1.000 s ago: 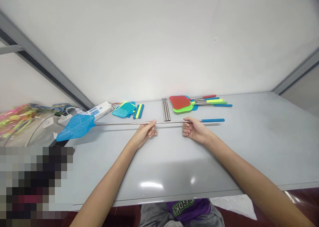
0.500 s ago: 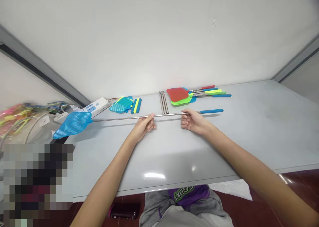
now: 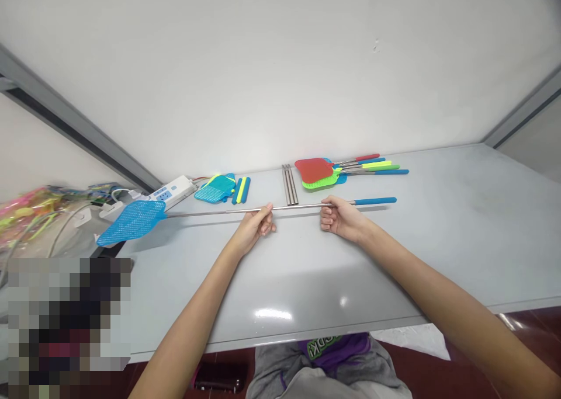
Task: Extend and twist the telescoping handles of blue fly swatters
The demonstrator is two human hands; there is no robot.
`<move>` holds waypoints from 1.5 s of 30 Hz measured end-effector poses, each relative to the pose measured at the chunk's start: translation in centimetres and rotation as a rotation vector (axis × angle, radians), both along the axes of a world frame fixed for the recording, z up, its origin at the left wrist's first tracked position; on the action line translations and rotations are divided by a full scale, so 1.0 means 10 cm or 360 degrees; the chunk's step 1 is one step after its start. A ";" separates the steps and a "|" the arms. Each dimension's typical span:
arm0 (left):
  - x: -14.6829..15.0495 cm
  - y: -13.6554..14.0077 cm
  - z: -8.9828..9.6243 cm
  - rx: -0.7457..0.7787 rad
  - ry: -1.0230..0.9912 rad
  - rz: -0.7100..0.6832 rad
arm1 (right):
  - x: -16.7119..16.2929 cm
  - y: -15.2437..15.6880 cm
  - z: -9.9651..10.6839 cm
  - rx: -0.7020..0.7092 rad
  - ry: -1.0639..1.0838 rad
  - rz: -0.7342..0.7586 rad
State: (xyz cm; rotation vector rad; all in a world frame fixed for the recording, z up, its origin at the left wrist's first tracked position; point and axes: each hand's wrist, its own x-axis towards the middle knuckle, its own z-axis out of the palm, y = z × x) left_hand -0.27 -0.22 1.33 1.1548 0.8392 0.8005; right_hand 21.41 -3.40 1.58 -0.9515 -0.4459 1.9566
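Observation:
Both my hands hold one long fly swatter (image 3: 302, 205) level above the table. Its blue mesh head points left and its blue grip points right. My left hand (image 3: 256, 226) pinches the metal rod near its middle, thumb on top. Further right, my right hand (image 3: 340, 218) is closed round the rod just short of the blue grip. Behind the rod lie several bare metal rods (image 3: 289, 184), side by side. Loose blue and yellow handle grips (image 3: 241, 190) lie left of them, beside a stack of blue and yellow swatter heads (image 3: 216, 188).
A pile of swatters with red, green and blue heads (image 3: 314, 170) lies at the back, grips to the right. On the left are a white power strip (image 3: 173, 192) and plastic bags of coloured pieces (image 3: 26, 218). The grey table (image 3: 460, 229) meets a white wall.
Both hands keep their hold on the swatter, which stays stretched out level. The whole view has shifted slightly down and right; nothing on the table has moved.

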 end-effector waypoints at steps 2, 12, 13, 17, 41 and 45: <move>0.00 0.00 0.00 -0.0002 0.0010 0.0009 | 0.00 0.00 0.00 0.0004 -0.0009 -0.0008; 0.00 -0.01 0.01 0.0030 0.0083 0.0024 | 0.00 0.01 -0.05 0.0022 0.0024 0.0014; 0.00 -0.01 0.01 0.0035 0.0082 0.0020 | 0.00 0.00 -0.05 0.0022 0.0026 0.0014; 0.00 -0.01 0.00 0.0044 0.0088 0.0008 | -0.01 0.00 -0.04 0.0009 0.0027 0.0011; 0.04 -0.06 -0.02 0.0301 0.0422 0.0065 | 0.00 0.00 -0.05 0.0006 0.0094 0.0015; 0.09 -0.17 -0.03 0.0783 0.0726 0.0171 | -0.01 -0.01 -0.05 0.0001 0.0091 0.0012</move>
